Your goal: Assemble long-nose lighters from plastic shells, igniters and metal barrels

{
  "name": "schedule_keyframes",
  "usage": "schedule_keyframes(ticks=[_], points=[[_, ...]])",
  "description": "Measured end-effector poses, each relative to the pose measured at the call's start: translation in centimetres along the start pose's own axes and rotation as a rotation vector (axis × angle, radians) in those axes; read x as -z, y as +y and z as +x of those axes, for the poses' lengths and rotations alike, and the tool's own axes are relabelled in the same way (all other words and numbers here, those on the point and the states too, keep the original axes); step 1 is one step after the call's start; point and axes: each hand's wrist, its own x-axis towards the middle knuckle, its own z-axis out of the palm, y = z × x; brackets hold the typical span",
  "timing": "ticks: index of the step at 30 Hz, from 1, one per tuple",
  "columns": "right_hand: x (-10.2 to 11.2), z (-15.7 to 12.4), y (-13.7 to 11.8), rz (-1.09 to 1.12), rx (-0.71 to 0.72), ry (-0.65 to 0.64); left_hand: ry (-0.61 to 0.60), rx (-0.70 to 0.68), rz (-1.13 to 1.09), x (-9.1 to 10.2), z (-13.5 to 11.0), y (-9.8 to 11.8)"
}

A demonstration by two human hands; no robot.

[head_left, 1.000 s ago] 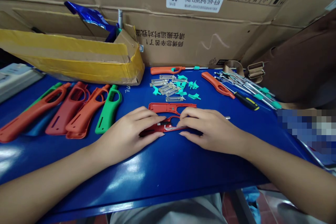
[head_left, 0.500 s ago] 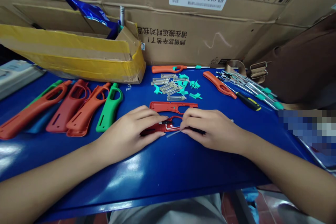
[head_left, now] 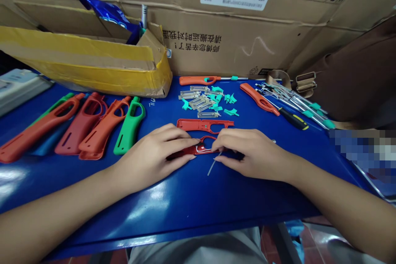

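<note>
My left hand lies curled over the left end of a red lighter shell half on the blue table, pressing it down. My right hand pinches the parts at the shell's right end, and a thin clear tube sticks out below its fingertips toward me. White wires show inside the shell between the two hands. A second red shell half rests just behind them.
Orange, red and green lighter shells lie at left. Small clear and teal parts sit behind the hands. A screwdriver, an orange shell and metal tubes lie at right. Cardboard boxes line the back.
The thin clear tube under my right fingertips has swung from lying flat along the shell to pointing down toward me. Both hands stay on the red shell.
</note>
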Motion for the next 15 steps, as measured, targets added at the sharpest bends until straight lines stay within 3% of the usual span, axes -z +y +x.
schedule_keyframes(ticks=[5, 15], points=[[-0.52, 0.31, 0.03, 0.021, -0.026, 0.083, -0.003, -0.014, 0.032, -0.15, -0.09, -0.04], [-0.58, 0.38, 0.04, 0.02, -0.034, 0.072, -0.019, -0.004, 0.053, -0.12, -0.21, 0.14]])
